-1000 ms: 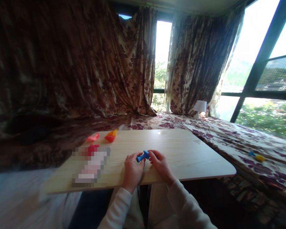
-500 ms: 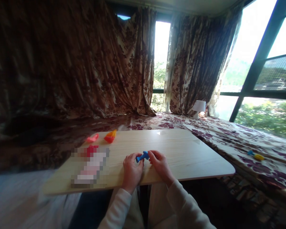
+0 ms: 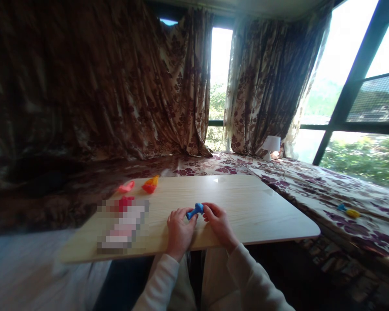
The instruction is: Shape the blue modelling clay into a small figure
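Note:
A small blue piece (image 3: 195, 211) is held between both my hands, just above the front part of the table. It has a narrow stem on the left and a thicker, knobbed end on the right. My left hand (image 3: 180, 230) has its thumb and fingers closed around the stem end. At the other end, my right hand (image 3: 218, 223) pinches the knobbed part with thumb and forefinger. The fingers hide part of the piece, and its exact kind cannot be made out.
The pale wooden table (image 3: 262, 211) carries an orange and red item (image 3: 150, 185), a pink item (image 3: 127, 186), a crimson item (image 3: 125, 203) and a pixelated rectangular thing (image 3: 125, 229). Blue and yellow items (image 3: 352, 213) and a white lamp (image 3: 271, 144) stand on the flowered cover.
The blue piece and my right fingers have shifted very slightly to the right and up. Both hands keep their hold on the piece; the things on the table have not moved.

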Tool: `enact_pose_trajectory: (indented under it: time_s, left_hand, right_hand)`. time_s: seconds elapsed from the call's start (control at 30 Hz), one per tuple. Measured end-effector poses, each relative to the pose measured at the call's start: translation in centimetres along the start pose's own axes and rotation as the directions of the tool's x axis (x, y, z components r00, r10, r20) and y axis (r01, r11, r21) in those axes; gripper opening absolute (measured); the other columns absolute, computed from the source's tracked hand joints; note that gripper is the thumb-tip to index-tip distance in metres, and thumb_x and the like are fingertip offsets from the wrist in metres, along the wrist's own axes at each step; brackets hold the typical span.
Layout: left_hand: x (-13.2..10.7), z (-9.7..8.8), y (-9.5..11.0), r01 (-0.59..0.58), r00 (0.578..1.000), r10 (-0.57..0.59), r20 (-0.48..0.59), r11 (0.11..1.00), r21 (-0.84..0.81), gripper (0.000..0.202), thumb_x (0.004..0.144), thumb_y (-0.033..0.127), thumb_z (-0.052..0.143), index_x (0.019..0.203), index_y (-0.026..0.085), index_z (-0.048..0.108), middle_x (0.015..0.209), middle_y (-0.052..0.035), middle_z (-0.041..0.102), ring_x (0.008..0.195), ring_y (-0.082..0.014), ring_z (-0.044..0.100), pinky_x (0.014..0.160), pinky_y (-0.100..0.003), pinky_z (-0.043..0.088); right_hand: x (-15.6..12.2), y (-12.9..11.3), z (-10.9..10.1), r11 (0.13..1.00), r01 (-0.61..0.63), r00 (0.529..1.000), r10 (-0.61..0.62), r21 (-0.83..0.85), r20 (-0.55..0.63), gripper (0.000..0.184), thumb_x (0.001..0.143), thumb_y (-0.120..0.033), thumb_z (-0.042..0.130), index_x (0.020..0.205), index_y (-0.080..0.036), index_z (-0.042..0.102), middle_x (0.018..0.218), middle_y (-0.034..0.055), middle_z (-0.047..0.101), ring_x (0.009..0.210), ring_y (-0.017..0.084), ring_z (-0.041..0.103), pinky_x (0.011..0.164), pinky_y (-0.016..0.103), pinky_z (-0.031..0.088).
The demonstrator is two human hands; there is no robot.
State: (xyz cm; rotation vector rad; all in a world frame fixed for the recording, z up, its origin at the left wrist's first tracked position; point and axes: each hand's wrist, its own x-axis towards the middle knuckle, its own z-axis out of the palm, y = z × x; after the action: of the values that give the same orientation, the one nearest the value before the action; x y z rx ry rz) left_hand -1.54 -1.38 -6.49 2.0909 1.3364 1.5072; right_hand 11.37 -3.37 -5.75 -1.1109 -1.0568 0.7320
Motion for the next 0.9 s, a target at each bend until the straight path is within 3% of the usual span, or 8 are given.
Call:
enact_pose_trajectory:
  time_s: [0.13, 0.63, 0.9]
  left_hand:
    - [-0.02, -0.03, 0.23, 0.035, 0.999, -0.035, -0.005, 0.999, 0.013, 0.014, 0.070, 0.020, 0.066, 0.085, 0.020, 0.065, 0.083, -0.0043, 0.069, 0.083, -0.0218, 0.060, 0.083, -0.041, 0.045]
    - [0.01, -0.08, -0.11, -0.065, 0.997, 0.063, 0.035, 0.997, 0.052, 0.014, 0.074, 0.025, 0.065, 0.087, 0.021, 0.070, 0.084, -0.0050, 0.071, 0.086, -0.0219, 0.060, 0.084, -0.039, 0.045]
    - [0.11, 0.00, 0.13, -0.017, 0.998, 0.014, 0.053, 0.999, 0.048, 0.014, 0.074, 0.023, 0.065, 0.087, 0.019, 0.069, 0.085, -0.0040, 0.070, 0.085, -0.0216, 0.057, 0.084, -0.038, 0.043]
  right_hand:
    - [-0.04, -0.11, 0.02, 1.000, 0.013, 1.000, -0.012, -0.006, 0.023, 0.042, 0.068, -0.053, 0.064, 0.081, -0.014, 0.070, 0.069, 0.0056, 0.067, 0.060, 0.016, 0.059, 0.054, 0.028, 0.049]
    - [-0.03, 0.12, -0.11, 0.997, 0.059, 0.997, -0.056, -0.044, 0.060, 0.033, 0.072, -0.043, 0.061, 0.084, -0.014, 0.070, 0.077, 0.0075, 0.067, 0.069, 0.018, 0.059, 0.055, 0.027, 0.049]
    - [0.07, 0.31, -0.11, 0.997, 0.052, 0.996, -0.047, -0.056, 0.082, 0.034, 0.072, -0.044, 0.061, 0.084, -0.014, 0.069, 0.077, 0.0073, 0.068, 0.070, 0.020, 0.060, 0.056, 0.027, 0.048]
